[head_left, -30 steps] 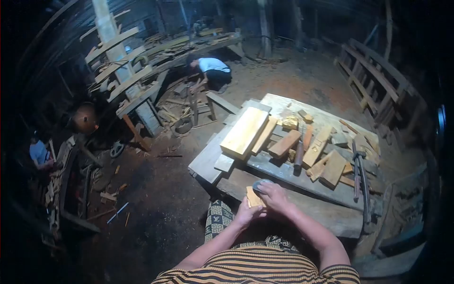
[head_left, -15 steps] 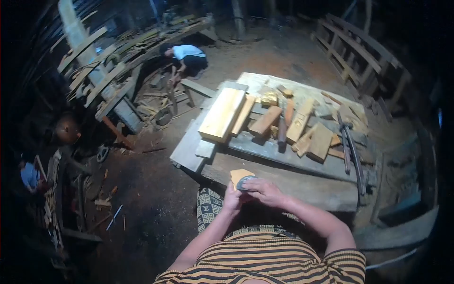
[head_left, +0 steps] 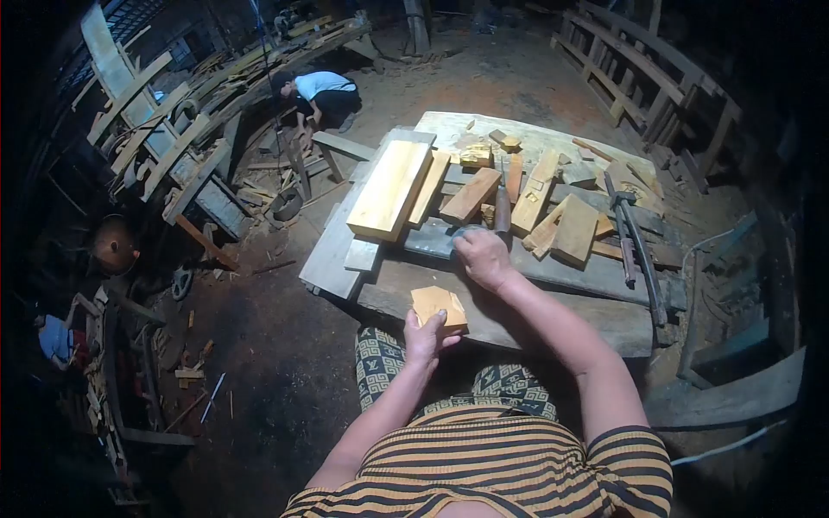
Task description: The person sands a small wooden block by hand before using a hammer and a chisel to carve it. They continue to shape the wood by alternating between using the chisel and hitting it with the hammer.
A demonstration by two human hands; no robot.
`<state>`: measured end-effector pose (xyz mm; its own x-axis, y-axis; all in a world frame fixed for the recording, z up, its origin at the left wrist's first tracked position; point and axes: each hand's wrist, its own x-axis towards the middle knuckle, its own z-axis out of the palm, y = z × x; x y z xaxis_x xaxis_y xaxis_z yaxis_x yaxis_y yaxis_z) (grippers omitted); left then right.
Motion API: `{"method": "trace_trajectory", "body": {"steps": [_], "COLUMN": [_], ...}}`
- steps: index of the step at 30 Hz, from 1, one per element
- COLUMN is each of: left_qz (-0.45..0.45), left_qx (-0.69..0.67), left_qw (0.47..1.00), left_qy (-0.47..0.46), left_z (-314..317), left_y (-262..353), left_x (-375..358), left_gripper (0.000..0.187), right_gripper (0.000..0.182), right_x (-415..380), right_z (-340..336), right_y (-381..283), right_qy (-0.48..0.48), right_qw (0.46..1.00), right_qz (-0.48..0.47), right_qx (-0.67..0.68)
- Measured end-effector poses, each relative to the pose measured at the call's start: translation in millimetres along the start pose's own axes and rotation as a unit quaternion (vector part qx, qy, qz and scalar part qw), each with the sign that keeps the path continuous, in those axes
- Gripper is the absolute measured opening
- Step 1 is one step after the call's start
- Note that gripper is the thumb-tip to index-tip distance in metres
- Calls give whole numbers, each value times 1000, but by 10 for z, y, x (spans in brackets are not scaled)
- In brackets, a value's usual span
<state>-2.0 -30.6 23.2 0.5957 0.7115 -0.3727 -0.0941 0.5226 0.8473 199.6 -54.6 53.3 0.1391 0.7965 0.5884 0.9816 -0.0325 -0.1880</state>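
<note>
Near my lap, my left hand point(head_left: 424, 338) grips a small light-coloured wood block point(head_left: 439, 309), thumb on its face. My right hand point(head_left: 485, 257) reaches out over the workbench point(head_left: 553, 316), fingers curled down on a dark, bluish-grey rounded piece point(head_left: 467, 231), mostly hidden under them. Just beyond that hand lies a chisel-like tool with a dark handle point(head_left: 503, 210). A reddish-brown wood block point(head_left: 471, 195) and a pale notched block point(head_left: 534, 192) lie close by.
A large pale timber block point(head_left: 390, 186) lies at the bench's left. A long dark clamp-like bar point(head_left: 637, 246) lies on the right. One person point(head_left: 324, 89) crouches by scrap wood at the back; another person's blue sleeve point(head_left: 55, 338) shows far left. Wooden racks point(head_left: 635, 73) stand back right.
My right hand has moved from the block forward onto the bench, carrying the dark rounded piece. My left hand still holds the block, now more fully exposed. The view has shifted slightly.
</note>
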Motion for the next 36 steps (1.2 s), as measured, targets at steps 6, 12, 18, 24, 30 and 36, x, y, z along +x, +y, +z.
{"method": "trace_trajectory", "body": {"steps": [6, 12, 18, 24, 30, 36], "left_qz": [4, 4, -37, -20, -3, 8], "left_qx": [-30, -61, -97, -98, -34, 30], "left_qw": [1000, 998, 994, 995, 999, 999], "left_qy": [-2, 12, 28, 29, 42, 34], "left_z": [9, -60, -174, -202, -160, -89], "left_y": [-8, -17, -2, -85, -63, 16], "left_x": [4, 10, -65, -39, -85, -143], "left_gripper": [38, 38, 29, 33, 28, 28], "right_gripper": [15, 53, 60, 25, 13, 11], "right_x": [-39, -40, -271, -527, -511, -537], "right_z": [318, 342, 25, -165, -161, -203], "right_y": [-38, 62, -334, -854, -944, -962], "right_qy": [-25, -82, -66, -128, -78, -82], "right_qw": [996, 987, 993, 974, 977, 978], "right_qz": [77, 125, 78, 53, 57, 64], "right_qx": [-37, -58, 64, 180, 191, 182]}}
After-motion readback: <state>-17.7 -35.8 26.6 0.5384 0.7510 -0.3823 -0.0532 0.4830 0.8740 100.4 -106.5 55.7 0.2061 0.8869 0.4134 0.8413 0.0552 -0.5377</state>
